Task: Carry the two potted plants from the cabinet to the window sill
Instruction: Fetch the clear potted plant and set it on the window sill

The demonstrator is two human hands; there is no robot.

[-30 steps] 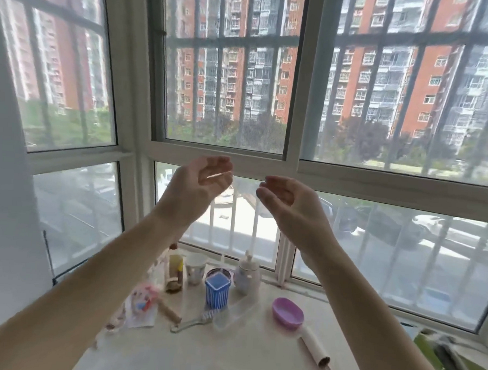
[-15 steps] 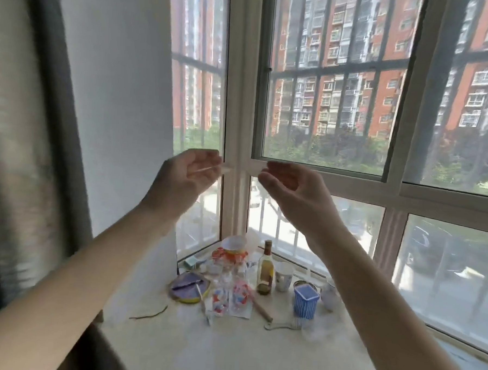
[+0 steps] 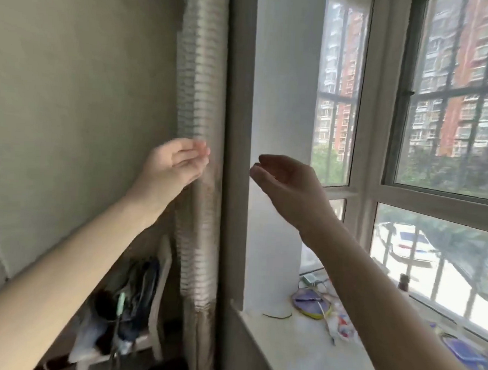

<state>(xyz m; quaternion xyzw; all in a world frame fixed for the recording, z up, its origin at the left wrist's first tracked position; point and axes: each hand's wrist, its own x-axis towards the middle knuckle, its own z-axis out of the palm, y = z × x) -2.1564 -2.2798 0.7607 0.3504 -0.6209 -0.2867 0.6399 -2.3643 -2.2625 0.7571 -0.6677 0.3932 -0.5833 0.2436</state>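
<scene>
Beside the window sill (image 3: pixel 293 354), both hands raised, empty.

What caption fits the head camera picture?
Both empty hands, left hand and right hand, raised beside the cluttered window sill.

Matt plaster, ribbed foil, pale stone

The grey wall (image 3: pixel 72 91) looks matt; the ribbed silvery duct pipe (image 3: pixel 200 69) faintly shiny; the pale stone window sill (image 3: pixel 293 354) smooth.

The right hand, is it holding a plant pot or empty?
Empty. The right hand is raised with fingers loosely curled around nothing; no pot shows anywhere. The left hand is likewise empty.
</scene>
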